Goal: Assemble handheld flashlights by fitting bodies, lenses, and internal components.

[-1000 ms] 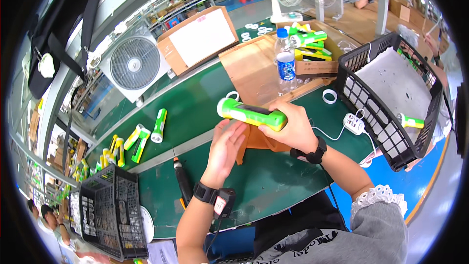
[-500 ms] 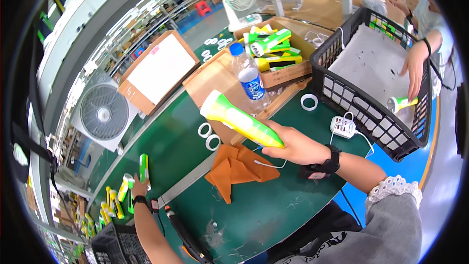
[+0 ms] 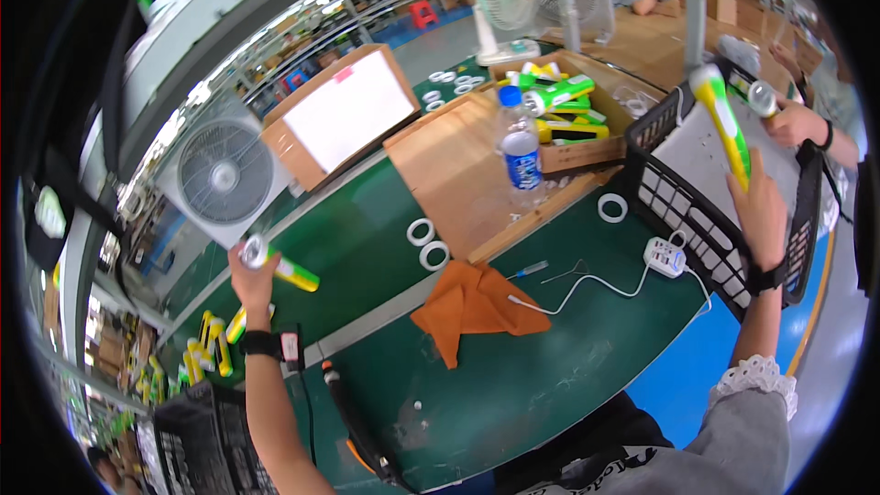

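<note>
Left hand (image 3: 251, 282) clasps a flashlight (image 3: 293, 273), forearm extended forward. Right hand (image 3: 761, 213), well apart, grips another flashlight (image 3: 725, 126) by black crate (image 3: 653, 161).

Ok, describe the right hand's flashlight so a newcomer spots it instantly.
Find the black basket at right. Seen partly against it, the right hand holds a green-and-yellow flashlight by its lower end, head up. Most of its body shows, whereas a co-worker's hand covers much of the neighbouring flashlight.

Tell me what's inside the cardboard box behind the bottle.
Green, yellow and white flashlights lie heaped in the cardboard box. The bottle partly blocks its left side; the box's bottom is covered by the heap.
</note>
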Demonstrator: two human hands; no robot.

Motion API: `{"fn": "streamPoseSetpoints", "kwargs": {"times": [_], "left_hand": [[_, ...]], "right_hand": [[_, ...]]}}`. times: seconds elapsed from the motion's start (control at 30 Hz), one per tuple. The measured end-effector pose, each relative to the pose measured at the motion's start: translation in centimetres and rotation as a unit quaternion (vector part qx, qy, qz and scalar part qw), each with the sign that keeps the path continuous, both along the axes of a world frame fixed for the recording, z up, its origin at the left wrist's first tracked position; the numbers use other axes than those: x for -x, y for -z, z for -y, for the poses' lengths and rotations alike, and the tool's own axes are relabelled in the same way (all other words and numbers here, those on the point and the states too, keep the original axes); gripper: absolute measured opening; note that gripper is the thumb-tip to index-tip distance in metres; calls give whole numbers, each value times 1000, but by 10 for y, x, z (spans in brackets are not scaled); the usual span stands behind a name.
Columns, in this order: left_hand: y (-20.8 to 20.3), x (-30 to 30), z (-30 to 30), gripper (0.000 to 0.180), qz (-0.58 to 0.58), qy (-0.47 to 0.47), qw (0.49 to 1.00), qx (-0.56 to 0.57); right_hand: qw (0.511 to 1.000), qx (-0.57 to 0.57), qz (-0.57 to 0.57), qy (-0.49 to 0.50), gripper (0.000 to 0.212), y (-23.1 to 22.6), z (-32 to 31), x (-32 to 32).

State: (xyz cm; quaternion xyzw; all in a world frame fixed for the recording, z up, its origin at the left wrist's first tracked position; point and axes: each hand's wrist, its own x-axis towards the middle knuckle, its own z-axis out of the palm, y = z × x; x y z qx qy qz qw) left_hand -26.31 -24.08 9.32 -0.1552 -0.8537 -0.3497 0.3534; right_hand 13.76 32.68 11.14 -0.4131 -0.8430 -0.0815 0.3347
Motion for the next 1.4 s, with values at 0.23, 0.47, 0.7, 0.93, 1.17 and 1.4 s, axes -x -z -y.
{"fn": "streamPoseSetpoints", "kwargs": {"times": [0.23,0.47,0.7,0.93,1.17,1.4], "left_hand": [[-2,-121,-108,40,258,486,659,-513],[74,-186,-170,28,474,361,548,-588],[115,-209,-187,27,474,288,646,-525],[132,-231,-212,29,463,284,684,-486],[124,-231,-212,33,488,276,638,-527],[137,-224,-221,30,441,265,730,-451]], "right_hand": [[890,352,233,-171,36,14,-72,7],[787,258,441,-347,53,15,-151,43],[797,127,147,-572,21,7,120,104],[653,218,163,-706,32,71,220,109],[658,133,175,-720,45,89,216,83],[680,167,139,-700,56,83,221,90]]}}
